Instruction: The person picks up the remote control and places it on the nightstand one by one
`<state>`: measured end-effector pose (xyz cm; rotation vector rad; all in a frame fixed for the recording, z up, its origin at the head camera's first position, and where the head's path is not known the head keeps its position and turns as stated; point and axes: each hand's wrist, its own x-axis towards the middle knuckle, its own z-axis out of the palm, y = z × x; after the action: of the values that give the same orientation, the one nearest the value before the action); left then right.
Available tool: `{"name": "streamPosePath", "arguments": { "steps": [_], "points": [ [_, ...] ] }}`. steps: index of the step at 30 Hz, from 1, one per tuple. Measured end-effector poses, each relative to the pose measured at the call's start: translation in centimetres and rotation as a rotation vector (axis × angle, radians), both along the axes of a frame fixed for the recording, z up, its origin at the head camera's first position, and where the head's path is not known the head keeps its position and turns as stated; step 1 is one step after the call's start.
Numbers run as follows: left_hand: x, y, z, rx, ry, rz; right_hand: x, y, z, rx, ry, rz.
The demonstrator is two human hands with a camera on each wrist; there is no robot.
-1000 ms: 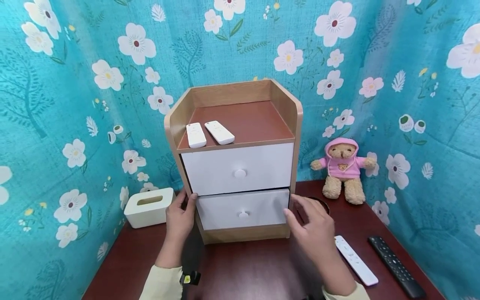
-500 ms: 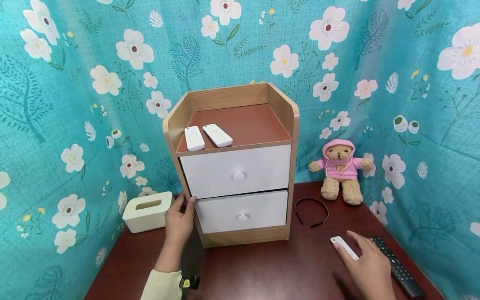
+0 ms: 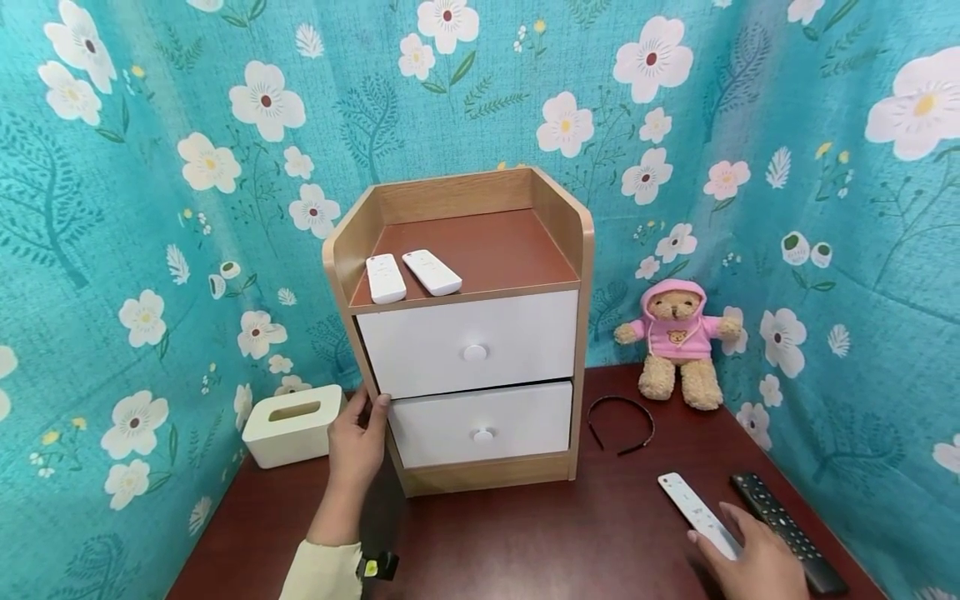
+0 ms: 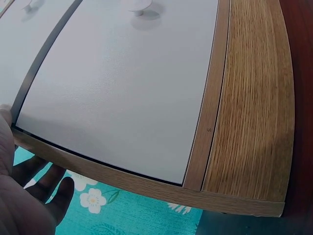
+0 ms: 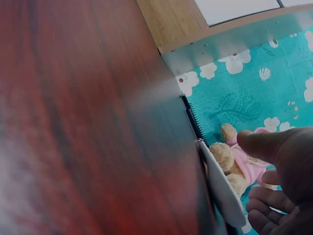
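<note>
A small wooden cabinet (image 3: 487,477) with white drawers stands at the middle of the table. My left hand (image 3: 357,442) holds its left side edge, the thumb at the front and the fingers (image 4: 48,182) along the outside. Both drawers, the upper (image 3: 487,337) and the lower (image 3: 480,425), sit in the cabinet. My right hand (image 3: 761,557) is over the near end of a white remote control (image 3: 696,510) on the table. Its thumb and fingers are spread apart, and in the right wrist view a gap shows between them and the remote (image 5: 222,188).
Two white remotes, the left one (image 3: 386,279) and the right one (image 3: 432,273), lie on the cabinet's top. A black remote (image 3: 783,525) lies right of the white one. Behind are a headband (image 3: 651,421) and a teddy bear (image 3: 678,342). A tissue box (image 3: 288,437) stands at left.
My right hand has moved from the lower drawer's right edge, rightward and toward me, to the white remote on the table. My left hand stays on the cabinet's side.
</note>
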<state>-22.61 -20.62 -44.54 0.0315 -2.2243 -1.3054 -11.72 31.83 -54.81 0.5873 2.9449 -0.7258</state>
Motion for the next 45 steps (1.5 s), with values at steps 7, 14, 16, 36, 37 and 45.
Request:
{"name": "streamPosePath", "arguments": {
  "steps": [7,14,16,36,37,45],
  "points": [
    [0.2,0.0,-0.1,0.000,-0.015,0.004,0.3,0.7,-1.6,0.009,-0.001,-0.039],
    [0.2,0.1,0.0,0.005,0.023,-0.009,0.3,1.3,-2.4,0.022,-0.002,-0.027],
    [0.2,0.1,0.1,0.003,0.026,-0.005,0.4,1.3,-2.4,0.032,-0.001,-0.030],
    [0.3,0.1,0.1,-0.003,0.027,0.000,0.5,1.6,-2.6,-0.047,-0.060,-0.025],
    [0.3,0.1,0.1,-0.006,0.030,0.003,0.5,1.5,-2.6,-0.073,-0.057,-0.028],
    [0.3,0.2,0.0,-0.011,0.037,0.005,1.6,-1.3,0.0,-0.342,0.121,-0.182]
  ]
}}
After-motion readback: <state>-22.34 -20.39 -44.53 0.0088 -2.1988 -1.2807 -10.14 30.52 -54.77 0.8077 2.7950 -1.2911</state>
